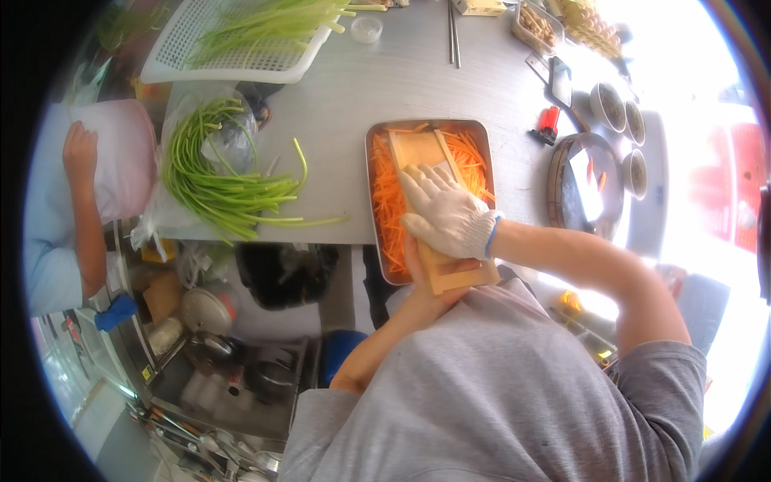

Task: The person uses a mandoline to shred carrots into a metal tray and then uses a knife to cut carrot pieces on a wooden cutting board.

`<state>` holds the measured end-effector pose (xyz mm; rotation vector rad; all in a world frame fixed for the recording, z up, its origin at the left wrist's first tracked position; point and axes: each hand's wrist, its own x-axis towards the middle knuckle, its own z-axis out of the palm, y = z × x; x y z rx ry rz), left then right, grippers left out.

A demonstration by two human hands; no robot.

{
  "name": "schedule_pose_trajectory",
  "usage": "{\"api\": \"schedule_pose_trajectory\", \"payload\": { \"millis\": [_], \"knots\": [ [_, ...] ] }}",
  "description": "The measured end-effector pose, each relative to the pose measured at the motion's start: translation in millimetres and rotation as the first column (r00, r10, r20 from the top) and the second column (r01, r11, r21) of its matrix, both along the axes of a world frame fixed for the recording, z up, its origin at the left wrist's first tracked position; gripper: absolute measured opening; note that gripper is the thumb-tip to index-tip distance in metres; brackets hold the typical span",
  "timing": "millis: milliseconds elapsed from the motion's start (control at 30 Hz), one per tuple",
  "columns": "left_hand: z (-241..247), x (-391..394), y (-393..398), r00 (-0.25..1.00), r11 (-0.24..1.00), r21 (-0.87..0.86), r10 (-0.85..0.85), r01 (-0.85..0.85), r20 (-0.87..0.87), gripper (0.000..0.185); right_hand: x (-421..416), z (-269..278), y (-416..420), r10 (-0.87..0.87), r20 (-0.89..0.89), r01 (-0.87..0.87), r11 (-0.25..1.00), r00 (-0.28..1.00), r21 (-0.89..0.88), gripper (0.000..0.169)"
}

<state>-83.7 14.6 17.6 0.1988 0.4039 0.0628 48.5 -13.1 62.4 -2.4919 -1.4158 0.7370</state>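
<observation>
A wooden-framed slicer board (421, 149) lies slanted over a rectangular metal tray (489, 156). Shredded carrot (388, 208) fills the tray on both sides of the board. My left hand (424, 301) grips the near end of the frame from below, its thumb along the left rail. My right hand (449, 217), in a white knitted glove with a blue cuff edge, presses palm down on the middle of the board, fingers stretched forward. Whatever lies under that palm is hidden.
Left of the tray, long green stalks (229, 181) lie on plastic; more fill a white basket (289, 75). Rightward are a round chopping board (560, 175) with a cleaver (585, 187), a red-handled peeler (549, 123), bowls (608, 107) and a phone (561, 81). Another person's arm (84, 199) is far left.
</observation>
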Motion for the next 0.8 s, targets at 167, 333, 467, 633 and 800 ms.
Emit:
{"api": "schedule_pose_trajectory", "payload": {
  "millis": [167,333,467,633,800],
  "knots": [
    [8,-6,14,0.976,0.980,-0.106,-0.180,0.167,-0.124,0.077,4,-8,7,-0.010,-0.025,0.010,1.000,1.000,0.010,0.070],
    [-6,3,8,0.991,0.903,-0.417,-0.057,0.103,0.122,0.074,34,-11,21,0.157,0.004,-0.156,0.985,0.988,-0.069,0.052],
    [2,6,12,0.982,0.778,-0.611,-0.045,0.150,0.183,0.077,60,-62,20,0.101,0.213,-0.138,0.976,0.972,0.166,0.031],
    [-18,-6,3,0.988,0.870,-0.474,-0.093,0.139,0.120,0.073,41,11,24,-0.063,-0.297,0.050,0.997,0.953,-0.054,0.048],
    [-20,-18,-12,0.972,0.974,-0.078,-0.219,0.212,-0.084,0.064,-10,16,1,-0.071,0.092,0.058,0.989,0.993,0.133,0.057]
  ]
}}
